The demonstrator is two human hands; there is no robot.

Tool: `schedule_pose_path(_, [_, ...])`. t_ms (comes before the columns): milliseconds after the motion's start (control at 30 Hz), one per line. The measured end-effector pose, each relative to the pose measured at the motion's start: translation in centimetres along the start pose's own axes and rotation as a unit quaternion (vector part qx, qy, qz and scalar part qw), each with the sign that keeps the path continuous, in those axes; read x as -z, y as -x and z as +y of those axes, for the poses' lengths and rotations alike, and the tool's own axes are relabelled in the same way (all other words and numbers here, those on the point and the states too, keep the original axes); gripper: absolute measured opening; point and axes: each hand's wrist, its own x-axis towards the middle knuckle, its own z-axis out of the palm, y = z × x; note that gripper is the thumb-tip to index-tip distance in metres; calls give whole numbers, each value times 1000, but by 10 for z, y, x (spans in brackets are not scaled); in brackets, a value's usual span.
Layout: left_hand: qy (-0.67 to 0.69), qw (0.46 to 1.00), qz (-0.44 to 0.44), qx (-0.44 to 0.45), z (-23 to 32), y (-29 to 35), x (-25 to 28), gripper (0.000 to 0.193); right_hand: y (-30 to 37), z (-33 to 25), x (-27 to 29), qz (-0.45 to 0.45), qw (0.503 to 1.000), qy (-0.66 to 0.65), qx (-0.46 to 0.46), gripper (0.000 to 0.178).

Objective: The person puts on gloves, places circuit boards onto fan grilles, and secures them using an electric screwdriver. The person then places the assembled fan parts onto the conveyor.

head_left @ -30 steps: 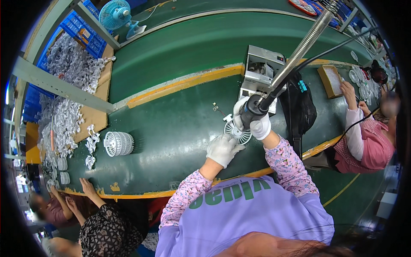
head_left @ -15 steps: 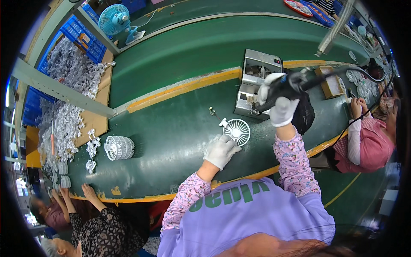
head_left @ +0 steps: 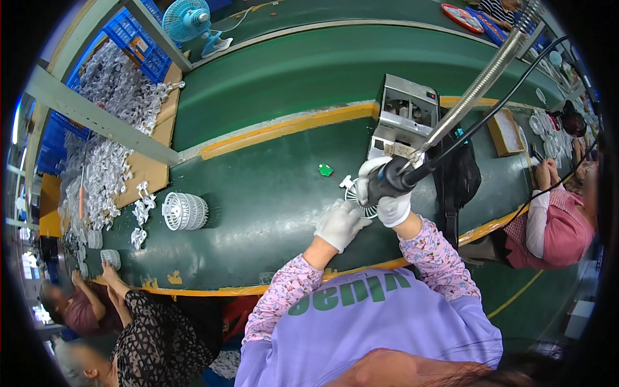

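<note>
One white grille (head_left: 367, 209) sits under the black driver (head_left: 391, 178) my right hand (head_left: 393, 209) grips. Left hand (head_left: 339, 226) alongside; finger closure unclear.

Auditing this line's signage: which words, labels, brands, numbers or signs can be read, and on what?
Lavender top: large green lettering, upside down here; its wording is not copied out.
Silver machine: any marks are too small to read.
Blue crate: pale patch, perhaps a label, unreadable.
</note>
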Motion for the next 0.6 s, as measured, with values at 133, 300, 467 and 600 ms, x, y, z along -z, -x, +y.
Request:
schedule_pose_path(133, [-11,1000,2,-4,0,-1,0,24,0,0,0,-27,998,34,-36,73])
schedule_pose_path(300, [-11,999,25,-22,-1,0,-1,23,1,-3,-1,-41,998,31,-41,74])
schedule_pose_path(467, [0,1000,14,-18,1,-2,2,23,1,4,3,-27,999,-14,-36,76])
schedule_pose_path(600, [-1,1000,-3,-7,-2,-1,1,24,-1,12,6,-58,996,-9,-68,72])
